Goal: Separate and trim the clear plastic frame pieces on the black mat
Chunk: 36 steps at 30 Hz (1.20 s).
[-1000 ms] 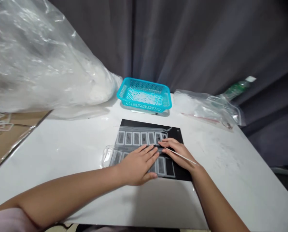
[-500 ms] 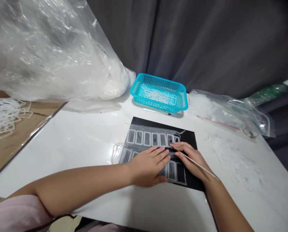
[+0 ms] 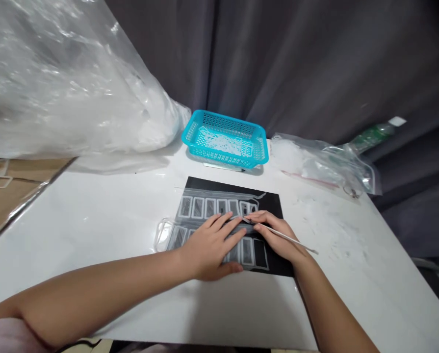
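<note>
A clear plastic sheet with rows of white-edged rectangular frames lies on a black mat on the white table. My left hand rests flat across the sheet with its fingers stretched out, hiding part of the lower row. In my right hand is a thin white stick-like tool, gripped between thumb and fingers. Its tip points left, at the lower edge of a frame near the right end of the upper row. That frame sits slightly askew against its neighbours. The tool's exact kind is unclear.
A blue perforated basket holding small white pieces stands behind the mat. At the left are a big clear plastic bag and cardboard with loose white frames. A zip bag and green bottle lie back right.
The view has swung, so the whole scene sits further left. My left hand stays flat on the sheet. At the tool's tip, the frame near the upper row's right end now looks more tilted.
</note>
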### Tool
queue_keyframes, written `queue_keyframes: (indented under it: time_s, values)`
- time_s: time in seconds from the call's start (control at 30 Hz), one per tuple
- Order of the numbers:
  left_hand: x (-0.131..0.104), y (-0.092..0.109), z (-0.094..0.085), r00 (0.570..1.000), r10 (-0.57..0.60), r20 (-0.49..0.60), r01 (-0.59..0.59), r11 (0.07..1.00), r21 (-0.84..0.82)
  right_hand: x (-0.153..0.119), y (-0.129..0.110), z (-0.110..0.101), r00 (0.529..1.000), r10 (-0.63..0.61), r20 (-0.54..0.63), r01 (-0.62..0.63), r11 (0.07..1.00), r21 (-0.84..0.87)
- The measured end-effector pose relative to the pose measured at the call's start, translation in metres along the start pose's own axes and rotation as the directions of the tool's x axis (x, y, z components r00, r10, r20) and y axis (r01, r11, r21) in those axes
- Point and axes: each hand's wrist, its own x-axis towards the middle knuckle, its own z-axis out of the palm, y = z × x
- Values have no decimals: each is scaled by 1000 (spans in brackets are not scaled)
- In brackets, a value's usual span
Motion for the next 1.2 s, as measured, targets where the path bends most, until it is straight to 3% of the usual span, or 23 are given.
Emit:
queue_keyframes:
  time_s: [0.4, 0.67, 1.2]
  values:
    - [9, -9, -3, 1000, 8, 18, -9, 1000, 21, 3, 5, -5, 991, 3, -135, 7, 998, 69]
    - [10, -10, -4, 1000, -1, -18, 2, 1000, 26, 7, -4, 2, 990, -137, -29, 137, 990, -19]
    - [12, -12, -5, 1000, -8, -5, 8, 999, 37, 9, -5, 3, 984, -176, 7, 176, 974, -144]
